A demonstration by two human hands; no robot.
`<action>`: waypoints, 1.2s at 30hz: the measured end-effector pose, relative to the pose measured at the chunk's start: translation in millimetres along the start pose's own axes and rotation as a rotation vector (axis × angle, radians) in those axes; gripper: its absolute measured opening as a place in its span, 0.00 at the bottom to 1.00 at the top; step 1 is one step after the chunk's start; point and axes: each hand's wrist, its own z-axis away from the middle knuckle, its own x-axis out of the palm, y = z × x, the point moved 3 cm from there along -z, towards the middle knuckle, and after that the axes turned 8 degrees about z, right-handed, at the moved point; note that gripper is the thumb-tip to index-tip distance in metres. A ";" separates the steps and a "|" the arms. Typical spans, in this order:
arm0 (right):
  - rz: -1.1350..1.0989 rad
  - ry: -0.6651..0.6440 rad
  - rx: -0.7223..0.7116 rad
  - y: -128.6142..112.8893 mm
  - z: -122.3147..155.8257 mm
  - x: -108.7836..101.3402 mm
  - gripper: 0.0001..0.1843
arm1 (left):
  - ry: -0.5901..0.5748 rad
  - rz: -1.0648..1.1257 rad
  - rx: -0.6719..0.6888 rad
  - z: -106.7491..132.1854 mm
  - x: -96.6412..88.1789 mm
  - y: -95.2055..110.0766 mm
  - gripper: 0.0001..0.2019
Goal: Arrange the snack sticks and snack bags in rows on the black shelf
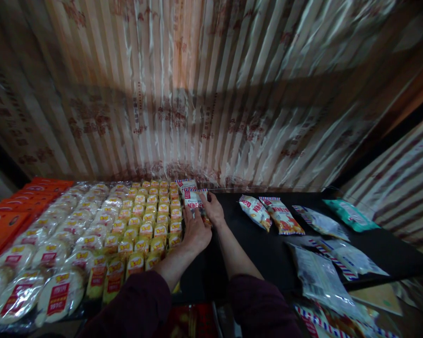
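A white snack packet [194, 195] with red print and a striped edge stands between my hands at the right end of the rows. My left hand [196, 231] has its fingers against the packet's front. At its right edge my right hand [214, 211] grips it, thumb on the near side. Another striped-edge packet [185, 182] shows just behind it. Beside my left hand are rows of small yellow-wrapped cakes [146, 228]. The packet's lower part is partly hidden by my fingers.
Rows of clear-wrapped round white cakes [61, 295] and orange packages [7, 223] lie to the left. On the black shelf [264, 256], several snack bags [284, 216] and a teal bag [350, 215] lie to the right. A pleated printed sheet [197, 94] hangs behind.
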 end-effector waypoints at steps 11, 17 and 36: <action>0.100 -0.031 0.014 -10.7 -12.2 9.1 0.29 | -0.036 0.043 0.019 -0.5 0.1 2.4 0.36; 0.114 0.029 0.084 -8.0 -4.4 10.2 0.28 | -0.032 0.041 0.007 -2.1 -2.7 2.7 0.35; 0.193 0.118 -0.028 -26.1 0.5 14.7 0.30 | 0.037 -0.013 -0.015 -4.5 -6.1 0.6 0.34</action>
